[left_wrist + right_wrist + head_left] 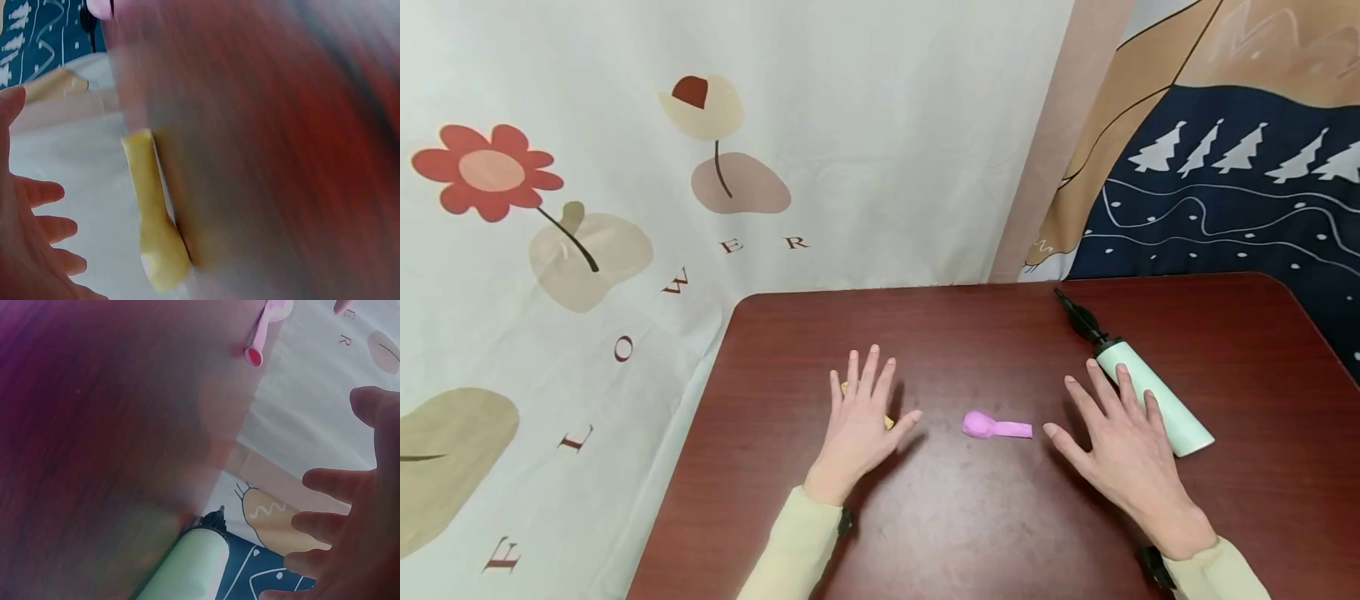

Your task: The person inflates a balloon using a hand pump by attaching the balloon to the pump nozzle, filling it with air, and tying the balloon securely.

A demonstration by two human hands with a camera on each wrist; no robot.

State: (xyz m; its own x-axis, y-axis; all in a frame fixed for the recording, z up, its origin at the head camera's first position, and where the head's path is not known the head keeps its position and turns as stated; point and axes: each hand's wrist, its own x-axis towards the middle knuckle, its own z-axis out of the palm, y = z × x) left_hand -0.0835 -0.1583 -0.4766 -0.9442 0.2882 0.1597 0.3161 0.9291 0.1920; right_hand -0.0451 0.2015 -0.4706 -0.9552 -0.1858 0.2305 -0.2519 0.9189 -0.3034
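Observation:
A yellow uninflated balloon [152, 212] lies on the table, mostly covered by my left hand [861, 425] in the head view. That hand is spread above it, fingers straight, holding nothing; the left wrist view shows a gap between fingers and balloon. To its right a purple uninflated balloon [988, 425] lies flat, its neck toward my right hand [1123, 450]. My right hand is spread out too, with nothing in its grasp. Beside and partly behind its fingers lies a pale green hand pump [1172, 408] with a black nozzle [1081, 318] pointing to the far edge.
The dark red-brown table [760, 367] has rounded far corners. Behind it and at the left hangs a white cloth [887, 125] printed with flowers and letters. A navy and tan patterned cloth [1225, 200] hangs at the back right.

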